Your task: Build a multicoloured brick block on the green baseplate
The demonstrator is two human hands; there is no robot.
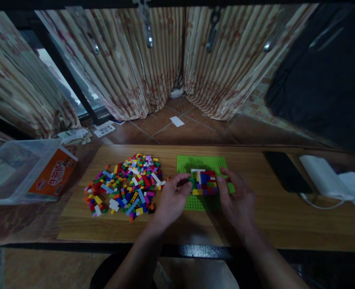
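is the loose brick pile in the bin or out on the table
Out: the loose brick pile lies on the wooden table, left of the green baseplate.

Brick block (pixel 206 183): between left fingers (pixel 181 177) and right fingers (pixel 222 187), over baseplate (pixel 182 161) on table (pixel 281 218). Loose bricks (pixel 146 181): left of fingers, on table. Box (pixel 17 164): farther left, off table. Phone (pixel 287 171), corded device (pixel 322 173): right of fingers, on table. Curtains (pixel 156 68): beyond fingers, behind table.

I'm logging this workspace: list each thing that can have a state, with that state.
Brick block: joined bricks, over the green baseplate; attachment unclear
Green baseplate: flat, studs up
Left hand: fingers bent, at the block's left side
Right hand: thumb and forefinger apart, at its right side
Loose bricks: spread out
Plastic bin: open-topped
Dark slab: flat, unlit
White cable: curved
Curtains: hanging
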